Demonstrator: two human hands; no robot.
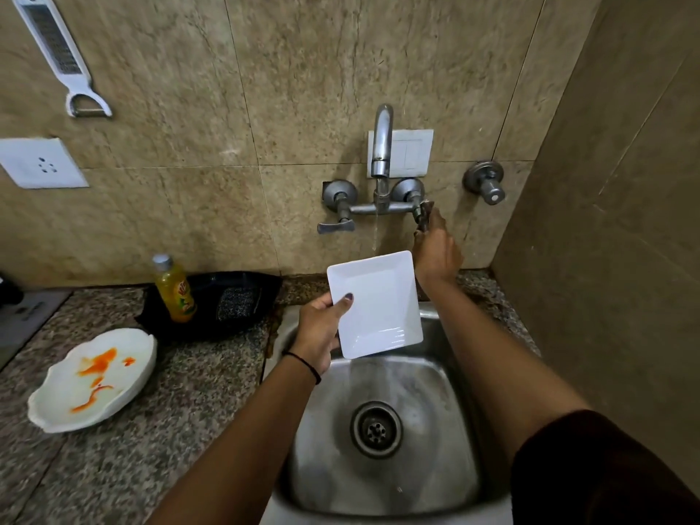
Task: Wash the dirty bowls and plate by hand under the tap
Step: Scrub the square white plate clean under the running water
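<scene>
My left hand grips a white square bowl by its left edge, thumb on the inside, holding it tilted over the steel sink. It looks clean. A thin stream of water falls from the tap spout towards the bowl's far edge. My right hand reaches up to the wall, fingers curled round the tap's right handle. On the counter at the left lies a white scalloped plate smeared with orange sauce.
A yellow dish-soap bottle stands in a black tray that also holds a scrubber, left of the sink. The tap's left handle points left. A grater hangs on the wall; a side wall closes in at the right.
</scene>
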